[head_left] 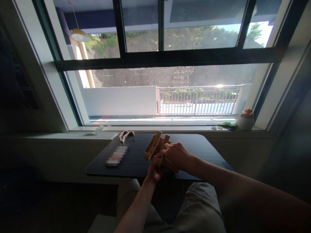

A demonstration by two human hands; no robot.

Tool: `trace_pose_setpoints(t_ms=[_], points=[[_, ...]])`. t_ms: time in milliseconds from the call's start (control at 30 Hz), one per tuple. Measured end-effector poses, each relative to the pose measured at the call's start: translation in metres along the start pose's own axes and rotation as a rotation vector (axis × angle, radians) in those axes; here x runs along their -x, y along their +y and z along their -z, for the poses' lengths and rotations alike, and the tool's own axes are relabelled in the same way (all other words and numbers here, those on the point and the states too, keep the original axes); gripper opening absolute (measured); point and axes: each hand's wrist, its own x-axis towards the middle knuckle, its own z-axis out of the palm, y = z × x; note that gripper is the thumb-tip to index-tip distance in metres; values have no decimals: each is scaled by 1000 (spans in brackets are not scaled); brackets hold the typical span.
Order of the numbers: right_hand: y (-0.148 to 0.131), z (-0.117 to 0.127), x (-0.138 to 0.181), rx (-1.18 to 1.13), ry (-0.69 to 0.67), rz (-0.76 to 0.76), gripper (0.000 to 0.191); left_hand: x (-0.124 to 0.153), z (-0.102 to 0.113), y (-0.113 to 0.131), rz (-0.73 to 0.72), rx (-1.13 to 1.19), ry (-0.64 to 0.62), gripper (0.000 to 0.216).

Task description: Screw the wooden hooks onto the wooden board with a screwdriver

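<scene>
Near the front edge of the dark table, a wooden assembly [155, 145] of several slats and blocks is held tilted between my hands. My left hand [155, 171] is under its near side, fingers curled around the wood and partly hidden. From the right, my right hand [177, 154] reaches over it with bent fingers closed against a slat. Whether those fingertips also pinch something small cannot be seen. Left of the assembly, pale curved wooden pieces [125, 135] lie on the tabletop. A few small dark screws [132, 140] are beside them.
The dark table [194, 142] has rounded corners and stands against the window sill [170, 128]. A blurred-out flat item [117, 155] lies at the table's left. On the sill's right end are a white pot [245, 121] and green leaves [228, 125]. My knees are below the table edge.
</scene>
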Motion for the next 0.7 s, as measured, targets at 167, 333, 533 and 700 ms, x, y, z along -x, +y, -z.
trace_pose_setpoints(t_ms=[167, 333, 533, 700], points=[[-7, -6, -3, 43, -8, 174, 21, -1, 2, 0, -11, 19, 16, 7], [-9, -11, -6, 28, 16, 202, 22, -2, 1, 0, -10, 35, 25, 10], [-3, -14, -5, -67, 24, 93, 18, -3, 1, -2, -4, 35, 53, 11], [-2, -22, -3, -89, 39, -134, 25, 0, -5, -2, -5, 34, 28, 5]])
